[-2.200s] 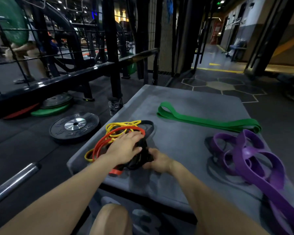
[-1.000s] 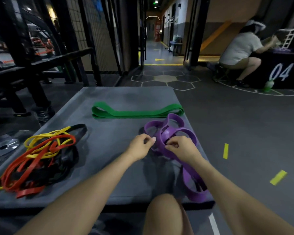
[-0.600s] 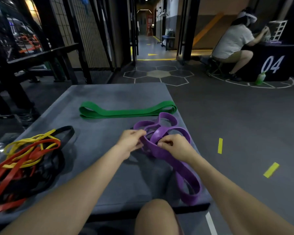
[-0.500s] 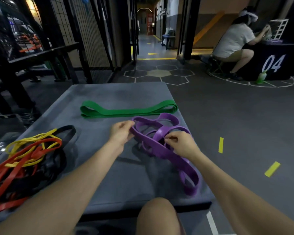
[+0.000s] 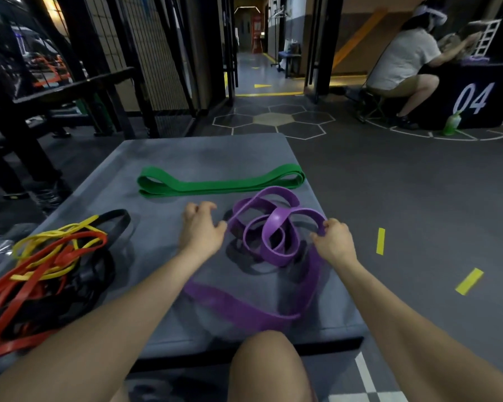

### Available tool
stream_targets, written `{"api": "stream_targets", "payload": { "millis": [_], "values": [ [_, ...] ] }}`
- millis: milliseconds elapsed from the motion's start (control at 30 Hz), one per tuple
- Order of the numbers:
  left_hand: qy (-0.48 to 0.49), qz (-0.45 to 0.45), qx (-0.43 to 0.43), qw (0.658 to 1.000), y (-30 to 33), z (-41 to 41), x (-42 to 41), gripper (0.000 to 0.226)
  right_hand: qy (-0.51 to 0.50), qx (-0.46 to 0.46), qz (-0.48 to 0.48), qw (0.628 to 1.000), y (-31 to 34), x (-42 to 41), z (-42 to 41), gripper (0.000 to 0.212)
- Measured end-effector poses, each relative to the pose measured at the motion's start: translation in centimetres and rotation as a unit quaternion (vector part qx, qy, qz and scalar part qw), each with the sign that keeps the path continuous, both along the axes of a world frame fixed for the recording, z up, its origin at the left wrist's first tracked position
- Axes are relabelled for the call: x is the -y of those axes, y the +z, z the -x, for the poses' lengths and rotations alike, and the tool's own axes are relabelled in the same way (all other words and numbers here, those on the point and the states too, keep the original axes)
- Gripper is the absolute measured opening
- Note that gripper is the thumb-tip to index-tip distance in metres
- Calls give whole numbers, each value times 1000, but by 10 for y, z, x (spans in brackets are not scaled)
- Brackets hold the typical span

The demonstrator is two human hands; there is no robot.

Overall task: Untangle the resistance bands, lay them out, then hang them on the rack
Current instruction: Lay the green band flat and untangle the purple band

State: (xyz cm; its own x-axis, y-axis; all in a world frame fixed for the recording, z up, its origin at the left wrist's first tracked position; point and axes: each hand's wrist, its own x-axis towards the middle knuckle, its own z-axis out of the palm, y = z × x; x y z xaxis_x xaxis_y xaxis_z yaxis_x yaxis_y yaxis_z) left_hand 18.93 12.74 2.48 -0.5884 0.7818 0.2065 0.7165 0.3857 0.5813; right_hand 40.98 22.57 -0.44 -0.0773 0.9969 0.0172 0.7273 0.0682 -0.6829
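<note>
Our hands sit mid-frame on the grey counter [image 5: 169, 158], one at each side of the purple band [image 5: 276, 236]. We pinch its right loop in our right hand [image 5: 333, 242], fingers curled over the strap's outer edge. Our left hand [image 5: 201, 227] hovers at the tangle's left edge with fingers loosely curled; its thumb seems to touch the nearest purple loop, though we cannot be sure it grips anything. The purple band's knotted coils lie between our two hands, and one long strand trails down toward the lower centre of the frame, ending close to the counter's near edge, above our knee [image 5: 267, 367].

Just beyond the purple tangle, the green band [image 5: 215, 184] lies flat and stretched across the counter, apart from both hands. At the left of the frame a heap of red, yellow and black bands [image 5: 50, 265] sits well apart from our left hand. In the upper right, another person [image 5: 401, 59] crouches beside a dark box marked 04 [image 5: 474, 97].
</note>
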Motion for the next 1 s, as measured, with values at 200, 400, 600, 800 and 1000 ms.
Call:
{"api": "stream_targets", "payload": {
  "millis": [200, 400, 600, 800, 1000],
  "values": [
    [-83, 100, 83, 988, -20, -40, -35, 56, 2, 9, 19, 1000, -11, -3, -6, 46],
    [-94, 78, 50, 991, -27, -34, -43, 39, 2, -12, 36, 999, -15, -11, -2, 57],
    [-123, 39, -14, 992, -22, -37, -42, 35, 27, -77, -2, 997, -13, -13, 10, 28],
    [-83, -48, 125, 987, -19, -33, -49, 12, 57, -160, -45, 984, 6, -3, 9, 40],
    [-38, -187, 256, 948, 13, 1, -26, 24, 83, -122, -106, 983, 26, 0, 11, 47]
  ]
}}
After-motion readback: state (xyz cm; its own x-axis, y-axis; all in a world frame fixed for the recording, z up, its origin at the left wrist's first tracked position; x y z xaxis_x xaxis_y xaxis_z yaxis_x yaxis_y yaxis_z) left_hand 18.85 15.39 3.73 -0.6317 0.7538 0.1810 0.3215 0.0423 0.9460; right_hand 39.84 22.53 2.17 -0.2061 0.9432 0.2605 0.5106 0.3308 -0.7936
